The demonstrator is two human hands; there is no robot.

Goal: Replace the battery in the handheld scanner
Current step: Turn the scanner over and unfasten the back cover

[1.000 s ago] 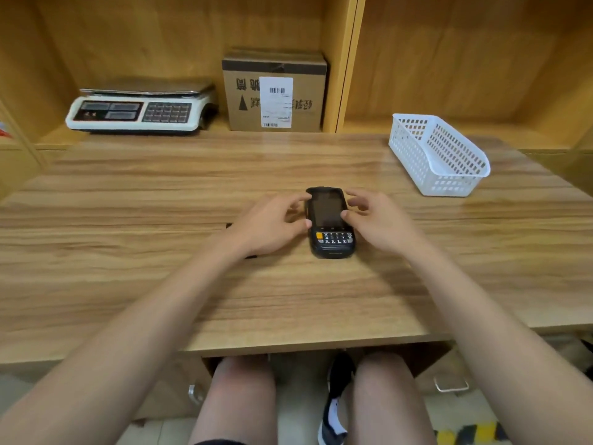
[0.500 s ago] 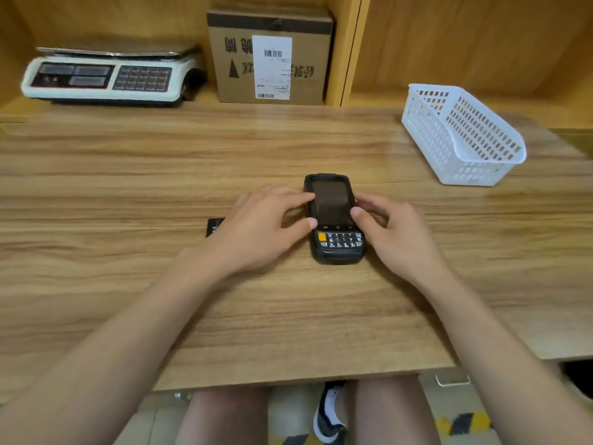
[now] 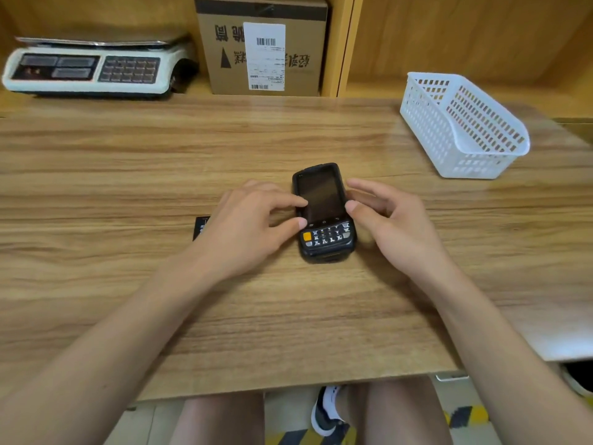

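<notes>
The black handheld scanner [image 3: 324, 213] lies face up on the wooden table [image 3: 288, 316], dark screen away from me, keypad with an orange key toward me. My left hand [image 3: 247, 226] is at its left side, index fingertip on the screen and thumb tip at the edge by the keypad. My right hand [image 3: 391, 223] is at its right side, thumb tip against the edge, the other fingers spread and slightly off the housing. A flat black battery [image 3: 200, 228] lies on the table left of my left hand, mostly hidden behind it.
A white perforated plastic basket [image 3: 462, 126] stands at the back right of the table. On the shelf behind are a white weighing scale [image 3: 93, 69] and a cardboard box [image 3: 260, 46] with a barcode label. The table's near edge runs above my knees.
The camera has come closer and tilted down. My right hand's fingers have spread and lifted off the scanner's side. The scanner stays flat in the same spot, and my left hand has barely moved.
</notes>
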